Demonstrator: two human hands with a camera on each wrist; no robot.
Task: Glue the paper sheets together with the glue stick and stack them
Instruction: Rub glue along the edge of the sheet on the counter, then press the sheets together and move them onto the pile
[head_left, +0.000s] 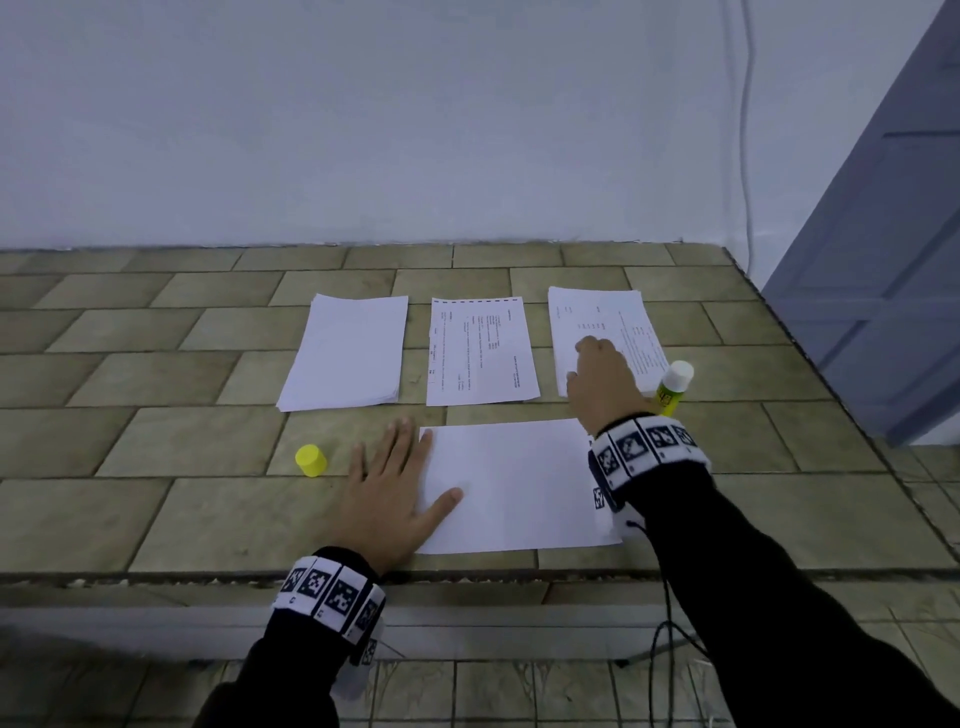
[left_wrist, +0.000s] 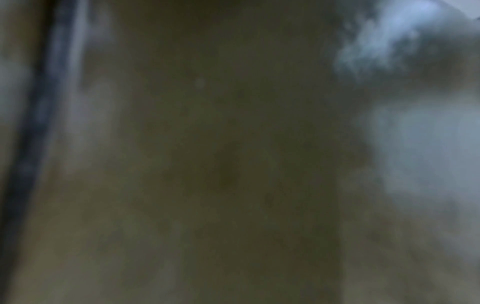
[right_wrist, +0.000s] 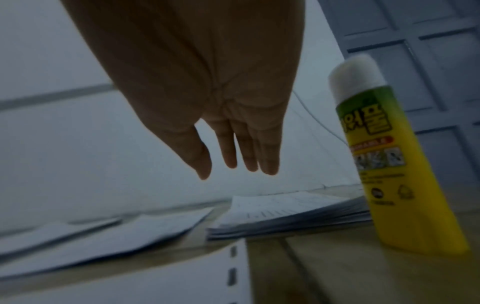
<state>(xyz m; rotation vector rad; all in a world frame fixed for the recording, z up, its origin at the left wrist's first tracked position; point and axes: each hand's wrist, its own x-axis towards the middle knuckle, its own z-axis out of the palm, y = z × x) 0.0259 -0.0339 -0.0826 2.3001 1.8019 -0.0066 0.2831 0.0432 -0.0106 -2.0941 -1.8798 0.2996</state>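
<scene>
A blank white sheet (head_left: 514, 486) lies on the tiled table in front of me. My left hand (head_left: 400, 483) lies flat with straight fingers, its thumb and forefinger on the sheet's left edge. Over the printed stack (head_left: 608, 332) at the back right hovers my right hand (head_left: 597, 374), fingers straight and empty (right_wrist: 233, 162). The uncapped yellow glue stick (head_left: 672, 387) (right_wrist: 384, 164) stands upright just right of that hand, apart from it. Its yellow cap (head_left: 310, 460) sits left of my left hand. The left wrist view is a dark blur.
A blank stack (head_left: 345, 353) lies at the back left and a single printed sheet (head_left: 480, 351) in the middle. The table's right edge (head_left: 810, 358) drops off beside a blue-grey door (head_left: 883, 234). A white wall stands behind.
</scene>
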